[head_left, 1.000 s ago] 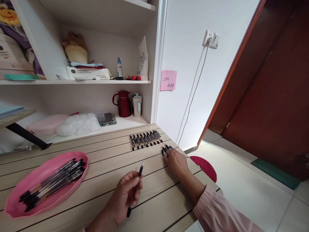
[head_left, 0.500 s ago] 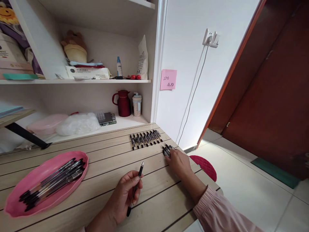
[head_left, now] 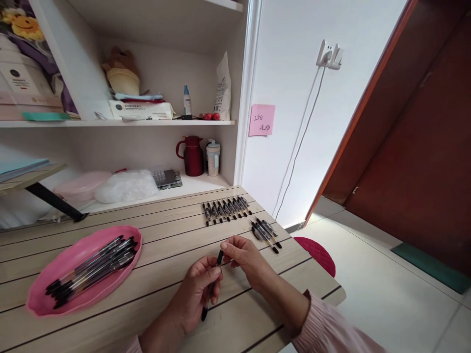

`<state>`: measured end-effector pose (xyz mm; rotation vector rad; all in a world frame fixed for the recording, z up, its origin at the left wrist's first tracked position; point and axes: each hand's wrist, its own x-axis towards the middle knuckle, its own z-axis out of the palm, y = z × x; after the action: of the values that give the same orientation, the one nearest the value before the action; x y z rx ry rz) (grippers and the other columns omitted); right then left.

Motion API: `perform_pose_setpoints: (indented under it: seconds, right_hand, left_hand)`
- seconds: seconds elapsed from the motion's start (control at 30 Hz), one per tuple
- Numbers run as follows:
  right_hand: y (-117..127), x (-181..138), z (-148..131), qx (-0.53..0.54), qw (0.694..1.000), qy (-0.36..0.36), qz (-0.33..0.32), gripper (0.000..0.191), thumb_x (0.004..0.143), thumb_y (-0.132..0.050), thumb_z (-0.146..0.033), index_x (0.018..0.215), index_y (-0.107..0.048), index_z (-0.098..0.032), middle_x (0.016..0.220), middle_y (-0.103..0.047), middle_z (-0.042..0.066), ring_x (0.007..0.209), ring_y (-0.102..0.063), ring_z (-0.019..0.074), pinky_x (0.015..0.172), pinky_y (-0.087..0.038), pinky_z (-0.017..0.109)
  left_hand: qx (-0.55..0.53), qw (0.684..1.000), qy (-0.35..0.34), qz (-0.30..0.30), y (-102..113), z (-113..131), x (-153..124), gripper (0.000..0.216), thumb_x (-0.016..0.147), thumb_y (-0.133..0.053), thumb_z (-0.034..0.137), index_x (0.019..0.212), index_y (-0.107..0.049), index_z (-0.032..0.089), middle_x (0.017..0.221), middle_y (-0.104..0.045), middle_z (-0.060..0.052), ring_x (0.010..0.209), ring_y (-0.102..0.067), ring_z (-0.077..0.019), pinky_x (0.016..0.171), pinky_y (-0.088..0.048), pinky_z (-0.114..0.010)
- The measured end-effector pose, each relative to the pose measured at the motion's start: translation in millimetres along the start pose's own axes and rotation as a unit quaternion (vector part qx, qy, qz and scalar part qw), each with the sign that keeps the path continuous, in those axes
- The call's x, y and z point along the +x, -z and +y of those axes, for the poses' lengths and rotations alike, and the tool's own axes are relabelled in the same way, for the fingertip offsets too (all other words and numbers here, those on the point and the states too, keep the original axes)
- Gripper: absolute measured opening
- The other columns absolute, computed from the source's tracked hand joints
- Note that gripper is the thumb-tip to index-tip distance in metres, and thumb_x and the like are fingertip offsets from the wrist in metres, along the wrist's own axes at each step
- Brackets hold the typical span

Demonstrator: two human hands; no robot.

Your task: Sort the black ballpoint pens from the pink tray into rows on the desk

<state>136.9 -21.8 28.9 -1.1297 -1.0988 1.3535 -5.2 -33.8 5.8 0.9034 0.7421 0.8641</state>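
My left hand (head_left: 191, 294) is closed around a black pen (head_left: 206, 308), held at a slant above the wooden table. The pen's black end points down toward me. At its upper end, the thumb and fingers of my right hand (head_left: 245, 257) pinch the tip, mostly covering it. Right of my right hand lies a small cluster of pens (head_left: 265, 234). Farther back, several short black pen pieces (head_left: 227, 210) form a neat row. A pink scalloped dish (head_left: 66, 260) at the left holds several more pens (head_left: 93, 272), piled lengthwise.
The slatted wooden table (head_left: 162, 225) meets a white shelf unit at the back. A red jug (head_left: 193, 157), a lidded cup (head_left: 213, 159) and a plastic bag (head_left: 127, 187) stand on the lower shelf. A red round seat (head_left: 318, 255) sits beyond the table's right edge.
My right hand has left the pen cluster and moved left to the upper tip of the pen in my left hand. The camera view has shifted slightly.
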Motion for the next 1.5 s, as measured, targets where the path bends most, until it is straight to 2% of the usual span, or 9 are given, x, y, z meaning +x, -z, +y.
perform_pose_setpoints:
  seconds: [0.2,0.5,0.8,0.93,1.03,1.13,1.2,1.33,1.5]
  right_hand:
    - [-11,5,6,0.031,0.998,0.033,0.053,0.031,0.059,-0.068,-0.042,0.057,-0.053,-0.015,0.049,-0.049,-0.004,0.047,-0.038,0.0059,0.049,-0.03,0.021]
    - [-14,5,5,0.056,0.998,0.018,0.015,0.033,0.063,-0.063,-0.047,0.066,-0.055,-0.015,0.049,-0.052,-0.004,0.046,-0.047,0.0079,0.049,-0.032,0.021]
    - [-13,5,9,0.085,0.996,0.019,-0.012,0.033,0.064,-0.063,-0.046,0.065,-0.054,-0.015,0.047,-0.051,-0.004,0.045,-0.043,0.0063,0.048,-0.032,0.02]
    - [-13,6,8,0.098,0.995,0.021,0.004,0.033,0.06,-0.067,-0.045,0.065,-0.053,-0.015,0.047,-0.05,-0.005,0.044,-0.042,0.0064,0.049,-0.033,0.021]
    - [-14,5,6,0.109,0.994,0.009,0.006,0.035,0.057,-0.07,-0.045,0.062,-0.055,-0.014,0.053,-0.053,-0.002,0.046,-0.044,0.0063,0.051,-0.036,0.022]
    - [-15,3,5,0.133,0.991,-0.008,0.005,0.036,0.06,-0.067,-0.048,0.071,-0.058,-0.014,0.064,-0.058,0.0,0.051,-0.048,0.0073,0.054,-0.039,0.023]
    - [-14,3,5,0.138,0.99,-0.011,0.001,0.035,0.062,-0.066,-0.048,0.07,-0.057,-0.015,0.06,-0.057,-0.001,0.049,-0.047,0.0067,0.053,-0.038,0.022]
    - [-14,5,8,0.14,0.99,0.006,-0.01,0.032,0.057,-0.071,-0.041,0.062,-0.056,-0.014,0.058,-0.056,-0.001,0.048,-0.045,0.0063,0.051,-0.037,0.021]
    - [-16,6,12,0.164,0.986,0.028,-0.02,0.029,0.062,-0.068,-0.04,0.071,-0.061,-0.014,0.07,-0.061,0.003,0.055,-0.049,0.0077,0.053,-0.038,0.02]
  left_hand:
    - [0.021,0.999,-0.002,0.033,-3,-1,1,0.018,0.071,-0.061,0.03,0.076,-0.048,0.019,0.055,-0.044,0.007,0.04,-0.037,-0.0036,0.035,-0.027,-0.014]
    - [0.01,1.0,-0.005,0.013,-7,2,1,0.019,0.078,-0.052,0.037,0.076,-0.05,0.018,0.061,-0.047,0.005,0.04,-0.038,-0.0035,0.035,-0.027,-0.015]
    - [0.013,1.0,-0.007,0.01,-7,2,2,0.02,0.079,-0.051,0.038,0.074,-0.05,0.018,0.06,-0.048,0.005,0.039,-0.037,-0.0033,0.034,-0.028,-0.016]
    - [0.022,1.0,-0.011,0.011,-7,2,2,0.021,0.079,-0.051,0.039,0.076,-0.051,0.018,0.059,-0.049,0.005,0.038,-0.038,-0.0035,0.034,-0.027,-0.015]
    - [0.021,1.0,-0.005,0.012,-6,2,2,0.022,0.078,-0.052,0.04,0.077,-0.05,0.018,0.059,-0.048,0.006,0.037,-0.038,-0.0035,0.033,-0.027,-0.016]
    - [0.014,1.0,-0.01,0.013,-5,1,2,0.023,0.077,-0.052,0.041,0.075,-0.05,0.018,0.059,-0.049,0.005,0.037,-0.038,-0.0034,0.033,-0.027,-0.016]
    - [0.01,1.0,-0.012,0.014,-5,1,2,0.023,0.077,-0.053,0.041,0.075,-0.05,0.018,0.059,-0.049,0.005,0.037,-0.038,-0.0033,0.034,-0.026,-0.015]
    - [0.014,1.0,0.003,0.017,-5,2,2,0.025,0.074,-0.055,0.043,0.075,-0.049,0.018,0.058,-0.049,0.005,0.036,-0.038,-0.0031,0.033,-0.024,-0.015]
    - [0.015,1.0,0.0,0.019,-4,3,2,0.026,0.074,-0.056,0.043,0.078,-0.048,0.019,0.058,-0.049,0.006,0.035,-0.035,-0.0026,0.032,-0.022,-0.015]
